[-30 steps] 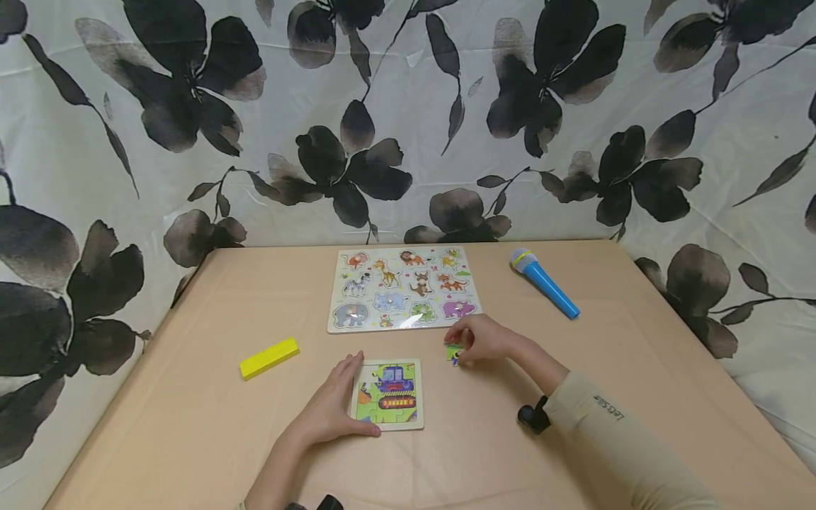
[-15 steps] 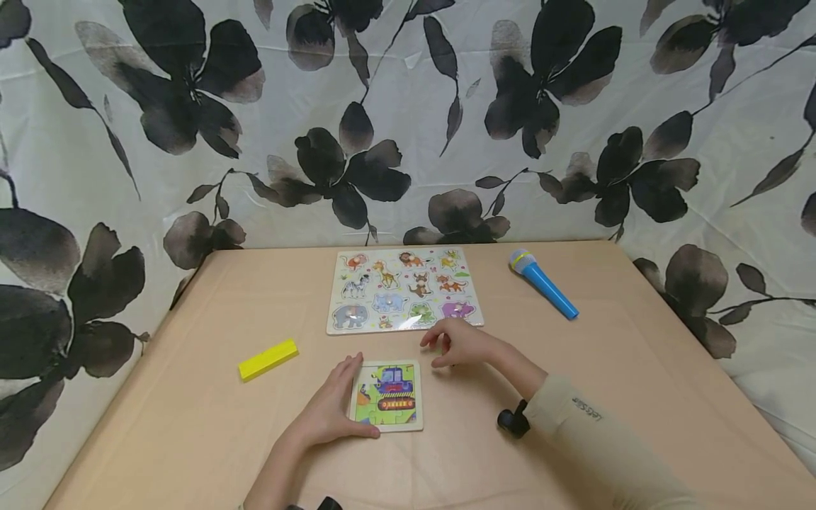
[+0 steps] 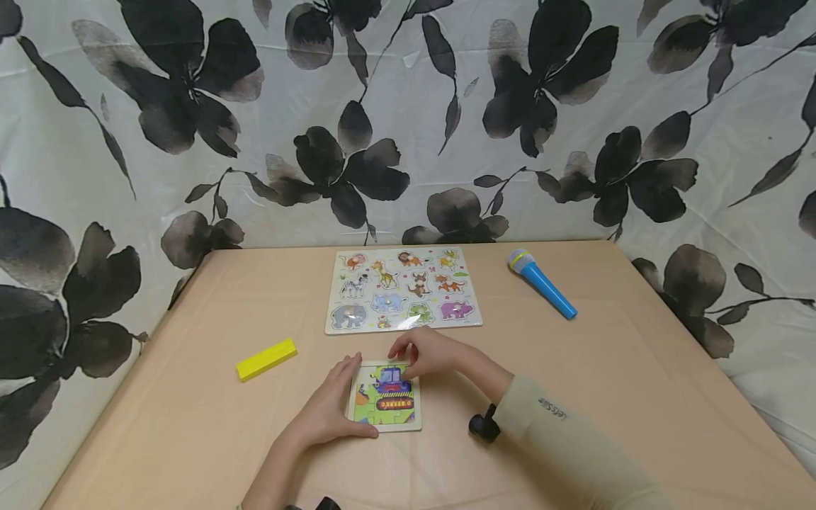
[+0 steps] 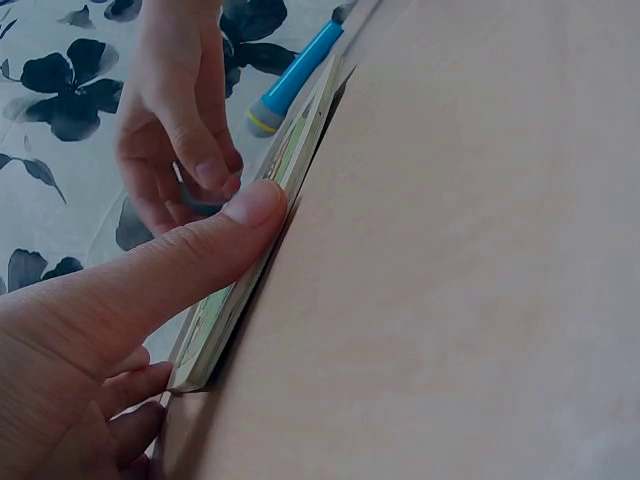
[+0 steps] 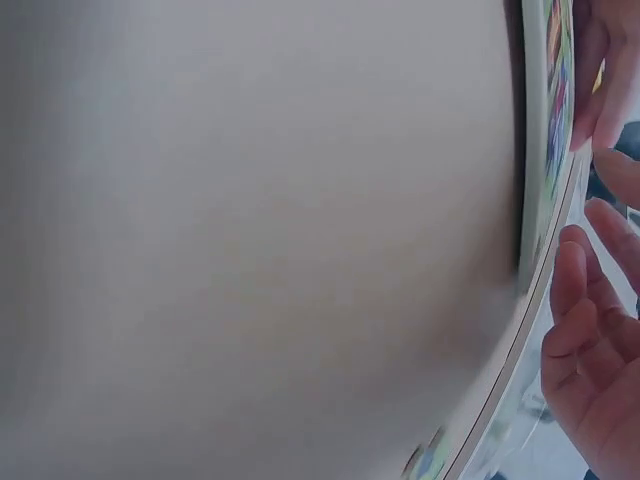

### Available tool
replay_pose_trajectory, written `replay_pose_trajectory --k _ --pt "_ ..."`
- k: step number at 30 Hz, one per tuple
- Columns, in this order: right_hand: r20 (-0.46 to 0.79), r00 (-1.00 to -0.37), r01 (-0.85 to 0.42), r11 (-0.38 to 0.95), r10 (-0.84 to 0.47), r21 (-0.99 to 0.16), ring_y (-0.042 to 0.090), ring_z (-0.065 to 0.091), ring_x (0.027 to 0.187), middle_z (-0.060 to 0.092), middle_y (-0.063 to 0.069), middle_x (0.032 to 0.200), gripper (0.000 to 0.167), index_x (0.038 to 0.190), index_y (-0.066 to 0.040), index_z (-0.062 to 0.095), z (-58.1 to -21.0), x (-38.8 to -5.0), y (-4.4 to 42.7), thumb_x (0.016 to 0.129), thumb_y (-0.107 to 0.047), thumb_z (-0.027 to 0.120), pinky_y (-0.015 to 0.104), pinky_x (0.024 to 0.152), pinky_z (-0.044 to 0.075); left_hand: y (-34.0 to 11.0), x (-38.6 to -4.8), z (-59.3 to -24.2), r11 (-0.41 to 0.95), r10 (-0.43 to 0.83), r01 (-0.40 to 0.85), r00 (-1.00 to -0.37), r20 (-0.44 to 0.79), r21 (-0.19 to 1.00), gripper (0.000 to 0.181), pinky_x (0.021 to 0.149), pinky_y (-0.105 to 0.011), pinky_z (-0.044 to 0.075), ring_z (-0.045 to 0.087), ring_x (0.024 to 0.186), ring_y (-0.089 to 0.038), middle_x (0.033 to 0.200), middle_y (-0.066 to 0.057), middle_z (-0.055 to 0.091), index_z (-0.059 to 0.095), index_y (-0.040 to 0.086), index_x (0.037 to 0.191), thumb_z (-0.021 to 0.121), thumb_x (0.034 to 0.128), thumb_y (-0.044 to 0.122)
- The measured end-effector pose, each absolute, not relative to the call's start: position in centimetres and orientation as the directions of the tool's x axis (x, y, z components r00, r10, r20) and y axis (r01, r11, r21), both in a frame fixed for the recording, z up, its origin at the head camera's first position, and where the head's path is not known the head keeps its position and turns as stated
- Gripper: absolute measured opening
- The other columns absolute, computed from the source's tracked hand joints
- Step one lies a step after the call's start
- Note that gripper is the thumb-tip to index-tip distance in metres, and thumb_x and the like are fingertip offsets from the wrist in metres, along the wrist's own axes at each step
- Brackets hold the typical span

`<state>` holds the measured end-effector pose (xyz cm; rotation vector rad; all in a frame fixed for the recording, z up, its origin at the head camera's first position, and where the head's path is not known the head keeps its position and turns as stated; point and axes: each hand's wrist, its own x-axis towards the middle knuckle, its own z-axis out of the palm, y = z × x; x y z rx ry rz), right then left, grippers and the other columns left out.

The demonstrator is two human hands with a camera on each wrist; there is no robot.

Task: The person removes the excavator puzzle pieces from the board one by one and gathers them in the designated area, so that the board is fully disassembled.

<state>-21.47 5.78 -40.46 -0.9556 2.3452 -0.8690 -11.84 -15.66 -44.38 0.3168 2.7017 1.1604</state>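
Note:
My left hand [image 3: 328, 407] grips the small framed vehicle puzzle [image 3: 385, 405] by its left side, thumb on the near edge [image 4: 255, 200] and fingers at the far left corner. My right hand [image 3: 430, 354] is over the puzzle's upper right corner, thumb and index finger apart. In the right wrist view its fingers [image 5: 575, 270] are loosely bent, with nothing plainly visible between them. A blurred colourful patch [image 5: 425, 462] shows low in that view; I cannot tell whether it is a loose piece. The spot beneath the right hand is hidden.
Behind the small puzzle lies a white animal puzzle board [image 3: 403, 290]. A blue toy microphone [image 3: 545, 287] rests at the back right, and a yellow block [image 3: 266, 360] lies to the left. Floral fabric [image 3: 446, 142] hangs behind the table [image 3: 191, 425].
From beside a small green piece, my right hand has moved left to the puzzle's upper right corner. That piece is out of sight in the head view. The left hand has stayed in place.

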Motion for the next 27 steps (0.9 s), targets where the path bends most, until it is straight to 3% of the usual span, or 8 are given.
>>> replay_pose_trajectory --k 14,27 --pt "-0.211 -0.617 -0.553 0.609 -0.758 -0.569 0.010 0.051 0.076 0.056 -0.002 0.089 0.037 0.111 -0.015 0.066 -40.7 -20.9 3.0 0.075 -0.010 0.075 0.016 0.063 0.045 -15.7 -11.8 -44.5 0.668 0.276 0.141 -0.959 -0.068 0.731 0.119 0.104 -0.056 0.024 0.017 0.135 -0.037 0.148 -0.020 0.019 0.022 0.005 0.145 0.086 0.0520 0.044" --pt "-0.264 -0.604 -0.612 0.649 -0.752 -0.452 0.008 0.048 0.084 0.049 -0.002 0.094 0.034 0.108 -0.024 0.065 -40.9 -20.8 2.2 0.077 -0.012 0.073 0.016 0.072 0.043 -15.7 -11.7 -44.3 0.664 0.280 0.149 -0.958 -0.059 0.733 0.120 0.104 -0.056 0.024 0.017 0.135 -0.038 0.147 -0.021 0.020 0.023 0.004 0.144 0.087 0.0514 0.042"
